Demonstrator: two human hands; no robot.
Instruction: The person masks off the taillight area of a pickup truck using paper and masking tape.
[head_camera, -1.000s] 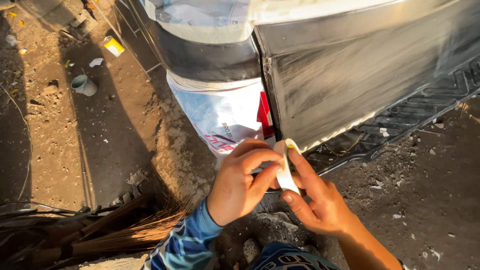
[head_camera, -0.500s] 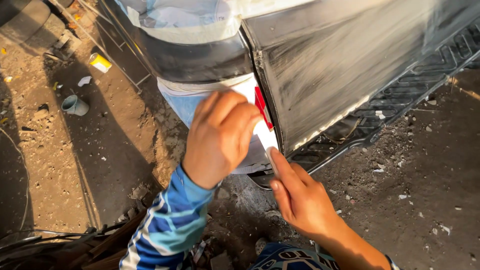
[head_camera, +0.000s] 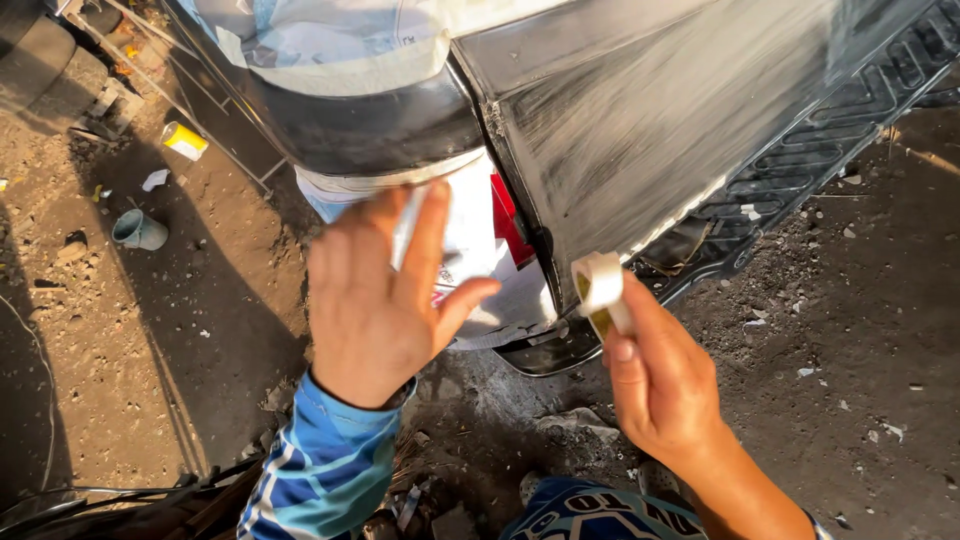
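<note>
- The right hand (head_camera: 660, 390) has drawn back from the car's corner and grips a roll of masking tape (head_camera: 600, 290) near the sanded grey panel (head_camera: 650, 130).
- The left hand (head_camera: 385, 300), fingers open, has moved up and now presses flat on the white masking paper (head_camera: 470, 240) over the red tail light (head_camera: 505, 215).
- Further left, a small cup (head_camera: 138, 229) and yellow can (head_camera: 185, 141) lie on dirt.

Open gap between left hand (head_camera: 375, 300) and tape roll (head_camera: 601, 285), sanded vehicle panel (head_camera: 670, 130) close behind.
</note>
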